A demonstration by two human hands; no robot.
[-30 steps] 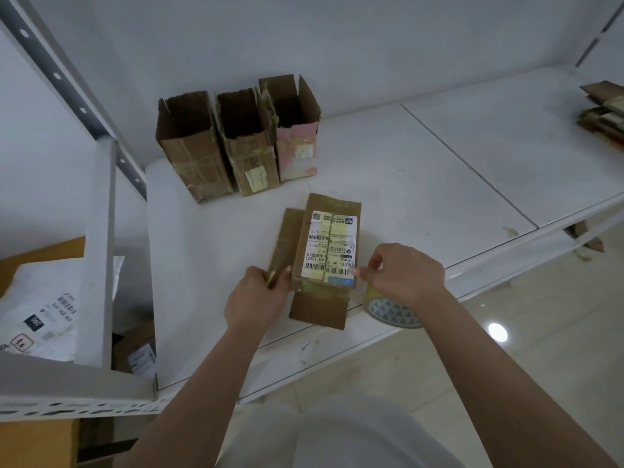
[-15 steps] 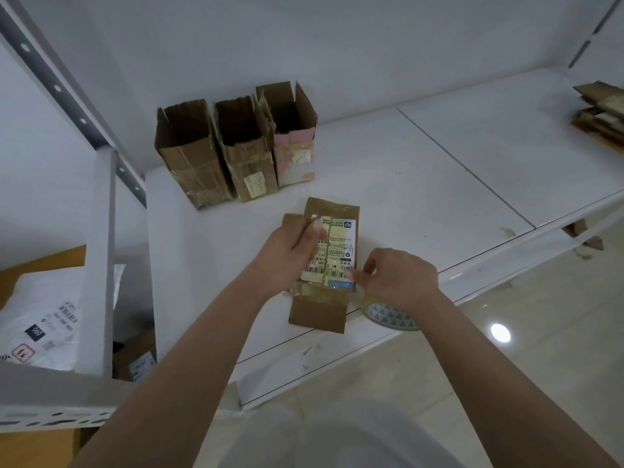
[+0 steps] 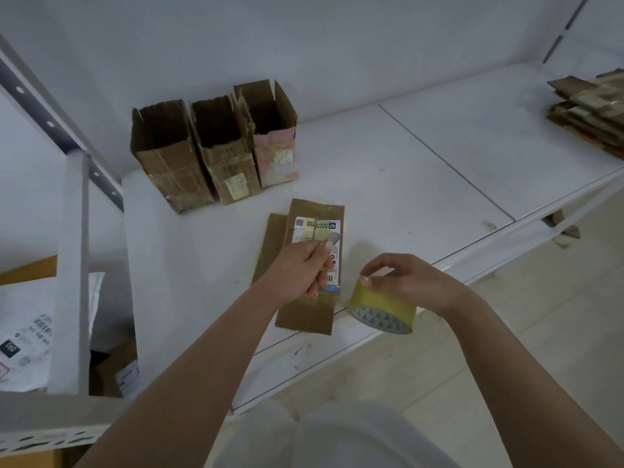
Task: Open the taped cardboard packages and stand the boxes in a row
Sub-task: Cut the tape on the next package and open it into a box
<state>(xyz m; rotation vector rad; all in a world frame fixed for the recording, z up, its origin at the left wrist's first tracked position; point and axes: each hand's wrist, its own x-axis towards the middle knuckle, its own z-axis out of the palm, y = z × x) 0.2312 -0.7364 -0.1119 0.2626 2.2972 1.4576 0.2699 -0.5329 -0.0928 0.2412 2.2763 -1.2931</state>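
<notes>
Package, flattened, lies near the shelf front edge; a blade is gripped over it by the left hand, a tape roll overhanging the edge by the right hand; label partly hidden

Package: flat brown cardboard, labelled and taped, lying at my shelf's front edge. Boxes: three, open-topped, upright, side by side in a row behind it.

White shelf, three open boxes, flat taped package, cardboard stack
</notes>
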